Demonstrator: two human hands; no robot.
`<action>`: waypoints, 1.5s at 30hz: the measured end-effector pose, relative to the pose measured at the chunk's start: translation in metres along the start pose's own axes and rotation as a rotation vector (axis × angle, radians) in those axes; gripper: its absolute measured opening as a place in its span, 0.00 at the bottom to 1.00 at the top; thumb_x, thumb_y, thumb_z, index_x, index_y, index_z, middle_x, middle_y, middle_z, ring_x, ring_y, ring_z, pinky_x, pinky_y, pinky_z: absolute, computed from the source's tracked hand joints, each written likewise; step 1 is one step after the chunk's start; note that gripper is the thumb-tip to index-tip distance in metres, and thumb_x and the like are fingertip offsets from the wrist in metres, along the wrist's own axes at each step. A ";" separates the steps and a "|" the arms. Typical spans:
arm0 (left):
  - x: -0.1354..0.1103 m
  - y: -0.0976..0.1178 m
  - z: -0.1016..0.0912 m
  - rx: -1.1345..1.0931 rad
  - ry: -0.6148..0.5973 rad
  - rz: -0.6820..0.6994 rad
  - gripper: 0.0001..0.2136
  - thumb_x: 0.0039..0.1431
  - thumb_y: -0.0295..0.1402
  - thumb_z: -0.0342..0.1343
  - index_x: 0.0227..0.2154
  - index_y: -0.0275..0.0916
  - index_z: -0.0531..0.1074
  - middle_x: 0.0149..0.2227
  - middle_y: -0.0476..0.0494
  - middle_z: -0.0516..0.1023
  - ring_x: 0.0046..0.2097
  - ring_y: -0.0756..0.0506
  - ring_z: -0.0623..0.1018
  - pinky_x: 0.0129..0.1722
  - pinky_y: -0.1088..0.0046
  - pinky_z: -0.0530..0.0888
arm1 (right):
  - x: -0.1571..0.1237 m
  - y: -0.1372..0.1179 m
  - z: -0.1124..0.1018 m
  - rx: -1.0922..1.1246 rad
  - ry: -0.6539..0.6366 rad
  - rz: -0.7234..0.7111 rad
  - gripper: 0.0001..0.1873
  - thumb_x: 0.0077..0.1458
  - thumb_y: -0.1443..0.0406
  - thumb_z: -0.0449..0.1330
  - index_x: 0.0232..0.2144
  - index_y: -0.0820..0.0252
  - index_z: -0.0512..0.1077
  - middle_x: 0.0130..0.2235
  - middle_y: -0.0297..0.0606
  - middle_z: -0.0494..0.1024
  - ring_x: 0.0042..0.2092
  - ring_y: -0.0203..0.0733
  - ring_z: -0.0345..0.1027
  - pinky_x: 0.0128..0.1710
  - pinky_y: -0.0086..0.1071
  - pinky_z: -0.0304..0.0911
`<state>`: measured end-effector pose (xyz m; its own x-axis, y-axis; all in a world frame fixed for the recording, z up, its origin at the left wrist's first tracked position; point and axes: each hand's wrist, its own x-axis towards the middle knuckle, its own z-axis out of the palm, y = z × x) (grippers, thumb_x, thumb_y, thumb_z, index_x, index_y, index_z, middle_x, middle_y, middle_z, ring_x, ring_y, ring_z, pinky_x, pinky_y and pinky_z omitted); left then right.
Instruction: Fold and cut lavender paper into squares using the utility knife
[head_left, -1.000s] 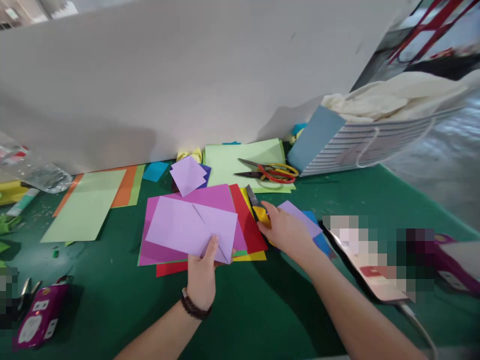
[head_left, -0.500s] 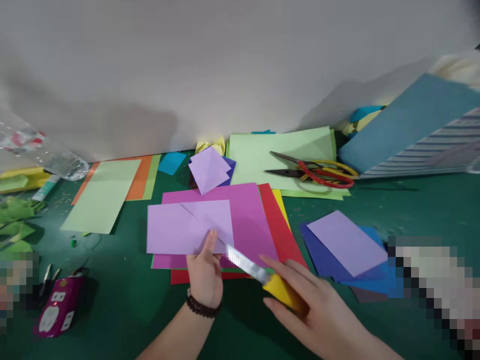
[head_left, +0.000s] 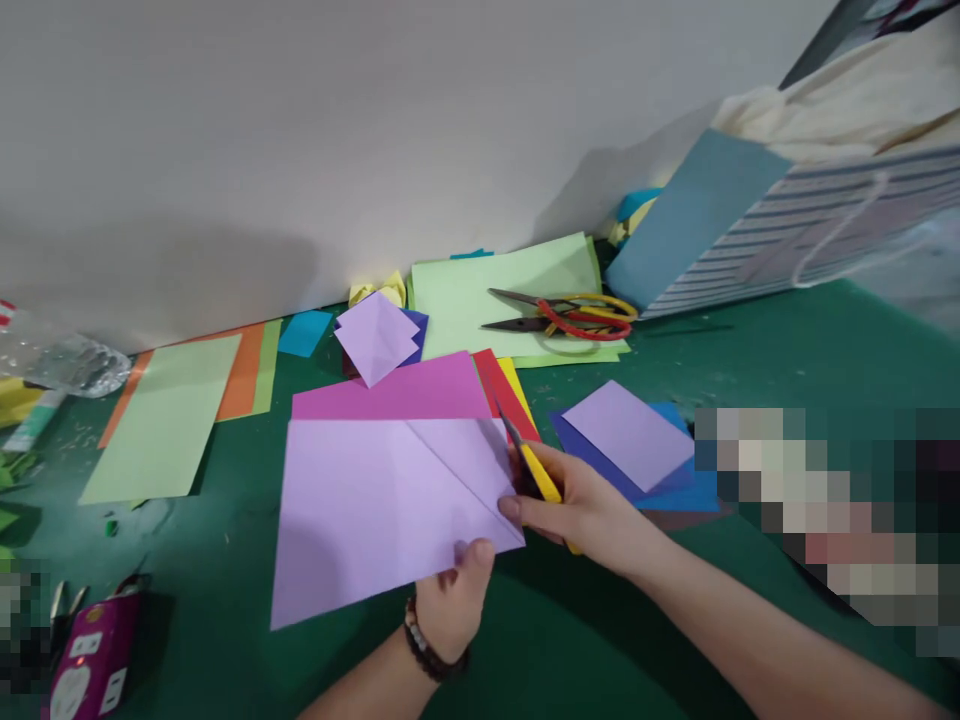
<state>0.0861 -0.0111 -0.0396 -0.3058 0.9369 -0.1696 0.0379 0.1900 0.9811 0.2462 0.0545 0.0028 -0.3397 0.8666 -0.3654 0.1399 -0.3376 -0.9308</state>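
Note:
My left hand, a dark bead bracelet on its wrist, pinches the near right edge of a large lilac paper sheet and holds it tilted up toward me; a diagonal crease runs across its right part. My right hand grips a yellow utility knife at the sheet's right edge, blade pointing away from me along that edge. Behind the sheet lies a stack of magenta, red and yellow sheets.
Scissors with red and yellow handles lie on a light green sheet. A lilac square on blue sheets is at the right, a striped paper bag behind it. Green and orange sheets lie left, a magenta power strip near left.
The lilac sheet has been lifted and drawn toward me, now looking far larger. My right hand brought the knife from below the stack up to the sheet's right edge.

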 end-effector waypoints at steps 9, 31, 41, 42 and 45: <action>0.038 0.041 -0.008 0.504 -0.537 0.113 0.16 0.47 0.44 0.61 0.35 0.40 0.80 0.33 0.40 0.82 0.39 0.40 0.80 0.42 0.67 0.76 | -0.001 -0.002 -0.055 -0.120 -0.060 -0.048 0.19 0.49 0.52 0.60 0.38 0.58 0.68 0.25 0.26 0.60 0.23 0.31 0.52 0.21 0.27 0.50; 0.068 0.059 -0.046 0.032 -0.566 -0.476 0.16 0.51 0.40 0.65 0.40 0.37 0.75 0.42 0.40 0.80 0.42 0.42 0.79 0.42 0.67 0.75 | -0.029 0.006 -0.081 -1.113 0.048 -0.714 0.13 0.62 0.57 0.53 0.48 0.49 0.69 0.40 0.36 0.77 0.40 0.43 0.73 0.38 0.36 0.67; 0.066 0.062 -0.042 -0.039 -0.514 -0.559 0.18 0.51 0.41 0.64 0.42 0.36 0.76 0.42 0.39 0.81 0.43 0.41 0.80 0.40 0.68 0.75 | -0.020 0.011 -0.078 -1.240 0.158 -0.799 0.12 0.62 0.60 0.53 0.45 0.52 0.72 0.38 0.36 0.78 0.38 0.42 0.72 0.35 0.36 0.65; 0.066 0.063 -0.042 -0.037 -0.500 -0.548 0.18 0.51 0.42 0.65 0.42 0.36 0.76 0.42 0.39 0.81 0.43 0.41 0.79 0.41 0.67 0.75 | -0.019 0.010 -0.078 -1.241 0.169 -0.801 0.11 0.62 0.60 0.53 0.44 0.52 0.73 0.37 0.36 0.78 0.38 0.42 0.72 0.35 0.36 0.65; 0.064 0.063 -0.040 -0.030 -0.458 -0.519 0.19 0.50 0.42 0.65 0.43 0.36 0.75 0.43 0.39 0.80 0.43 0.40 0.79 0.42 0.65 0.75 | -0.019 0.009 -0.077 -1.238 0.191 -0.792 0.11 0.61 0.61 0.55 0.44 0.52 0.73 0.37 0.35 0.78 0.38 0.43 0.72 0.35 0.36 0.64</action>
<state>0.0310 0.0492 0.0148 0.1558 0.7578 -0.6337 -0.0332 0.6452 0.7633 0.3257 0.0631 0.0018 -0.5934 0.7385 0.3201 0.6992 0.6700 -0.2495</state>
